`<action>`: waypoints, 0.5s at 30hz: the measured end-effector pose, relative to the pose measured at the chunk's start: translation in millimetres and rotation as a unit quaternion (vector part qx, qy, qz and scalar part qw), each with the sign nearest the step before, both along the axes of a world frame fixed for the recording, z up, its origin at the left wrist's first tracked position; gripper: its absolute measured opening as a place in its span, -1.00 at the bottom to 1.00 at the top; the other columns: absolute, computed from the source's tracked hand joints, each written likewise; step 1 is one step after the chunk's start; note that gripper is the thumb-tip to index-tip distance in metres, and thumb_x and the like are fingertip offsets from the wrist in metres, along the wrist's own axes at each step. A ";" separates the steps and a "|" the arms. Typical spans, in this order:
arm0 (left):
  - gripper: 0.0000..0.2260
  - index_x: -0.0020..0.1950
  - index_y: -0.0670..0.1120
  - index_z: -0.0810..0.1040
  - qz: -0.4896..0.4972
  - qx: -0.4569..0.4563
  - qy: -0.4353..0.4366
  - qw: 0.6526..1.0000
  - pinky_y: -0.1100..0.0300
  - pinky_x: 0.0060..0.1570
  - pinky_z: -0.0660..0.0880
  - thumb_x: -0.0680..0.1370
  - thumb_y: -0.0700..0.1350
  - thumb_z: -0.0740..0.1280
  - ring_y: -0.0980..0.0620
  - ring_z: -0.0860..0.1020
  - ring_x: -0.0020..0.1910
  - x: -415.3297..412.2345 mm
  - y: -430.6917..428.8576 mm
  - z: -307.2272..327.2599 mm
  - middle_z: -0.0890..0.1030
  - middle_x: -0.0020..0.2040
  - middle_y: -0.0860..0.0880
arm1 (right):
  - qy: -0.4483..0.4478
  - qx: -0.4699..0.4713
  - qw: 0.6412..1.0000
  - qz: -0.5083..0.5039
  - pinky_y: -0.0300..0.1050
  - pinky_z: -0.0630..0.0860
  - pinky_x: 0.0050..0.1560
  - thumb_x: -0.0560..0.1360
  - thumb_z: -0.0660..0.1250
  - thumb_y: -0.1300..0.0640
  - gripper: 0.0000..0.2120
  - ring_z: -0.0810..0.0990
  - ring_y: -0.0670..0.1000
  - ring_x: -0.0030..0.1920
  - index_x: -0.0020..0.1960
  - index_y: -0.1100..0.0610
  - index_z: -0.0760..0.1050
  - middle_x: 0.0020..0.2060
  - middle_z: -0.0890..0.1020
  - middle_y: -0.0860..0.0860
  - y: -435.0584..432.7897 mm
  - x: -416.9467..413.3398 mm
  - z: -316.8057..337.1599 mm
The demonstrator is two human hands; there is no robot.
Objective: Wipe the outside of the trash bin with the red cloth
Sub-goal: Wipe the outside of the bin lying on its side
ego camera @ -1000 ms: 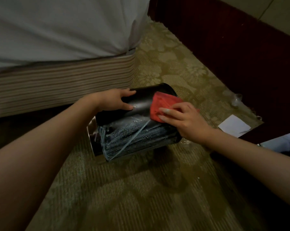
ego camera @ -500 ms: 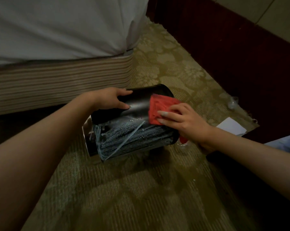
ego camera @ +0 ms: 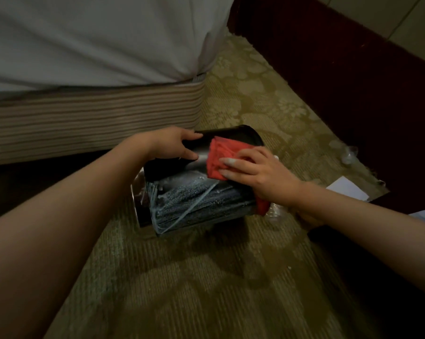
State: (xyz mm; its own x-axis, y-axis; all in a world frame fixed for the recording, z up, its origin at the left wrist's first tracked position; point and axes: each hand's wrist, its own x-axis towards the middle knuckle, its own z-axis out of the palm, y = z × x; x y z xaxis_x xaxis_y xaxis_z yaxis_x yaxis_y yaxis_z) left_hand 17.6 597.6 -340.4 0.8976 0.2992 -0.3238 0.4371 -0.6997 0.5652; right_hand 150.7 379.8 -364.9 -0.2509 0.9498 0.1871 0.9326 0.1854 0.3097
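A dark cylindrical trash bin (ego camera: pixel 196 199) lies on its side on the carpet, its glossy black upper side toward the bed and a grey-blue textured side facing me. My left hand (ego camera: pixel 167 143) grips the bin's upper side, thumb and fingers curled round its edge. My right hand (ego camera: pixel 260 172) presses the red cloth (ego camera: pixel 221 155) flat against the bin's top right, fingers extended over the cloth. A corner of the cloth hangs down below my right wrist.
A bed with a white sheet (ego camera: pixel 96 37) and a striped base (ego camera: pixel 91 118) stands just behind the bin. Dark red furniture (ego camera: pixel 353 77) runs along the right. A white paper (ego camera: pixel 350 189) and a clear plastic piece (ego camera: pixel 348 152) lie on the patterned carpet at right.
My right hand has slid the red cloth slightly across the bin's upper surface. My left hand keeps its hold on the bin, which has barely moved.
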 end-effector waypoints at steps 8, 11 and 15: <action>-0.43 0.48 0.06 0.20 -0.013 0.026 0.017 0.999 0.20 0.39 0.04 0.52 -0.04 0.34 0.03 0.15 0.47 -0.7 0.6 3.4 0.16 0.51 0.05 | -0.086 -0.050 0.995 0.016 0.13 0.49 0.08 0.39 0.33 0.18 -0.56 0.59 0.18 0.10 0.27 0.10 0.52 0.20 0.58 0.06 -20.4 20.5 13.4; -0.43 0.48 0.03 0.22 -0.006 0.021 0.012 1.000 0.23 0.38 0.06 0.51 -0.07 0.35 0.03 0.19 0.46 0.5 0.4 4.1 0.20 0.50 0.01 | -0.073 -0.031 0.995 0.060 0.07 0.50 0.06 0.40 0.31 0.17 -0.59 0.59 0.15 0.10 0.25 0.08 0.54 0.18 0.59 0.03 16.4 -8.1 13.2; -0.45 0.48 0.01 0.24 -0.002 0.024 0.006 1.000 0.24 0.35 0.13 0.52 -0.07 0.34 0.01 0.25 0.43 1.4 0.3 4.5 0.28 0.47 -0.03 | -0.052 -0.042 0.996 0.064 0.10 0.50 0.08 0.41 0.33 0.21 -0.58 0.58 0.17 0.12 0.27 0.10 0.52 0.23 0.56 0.05 14.1 -6.2 12.5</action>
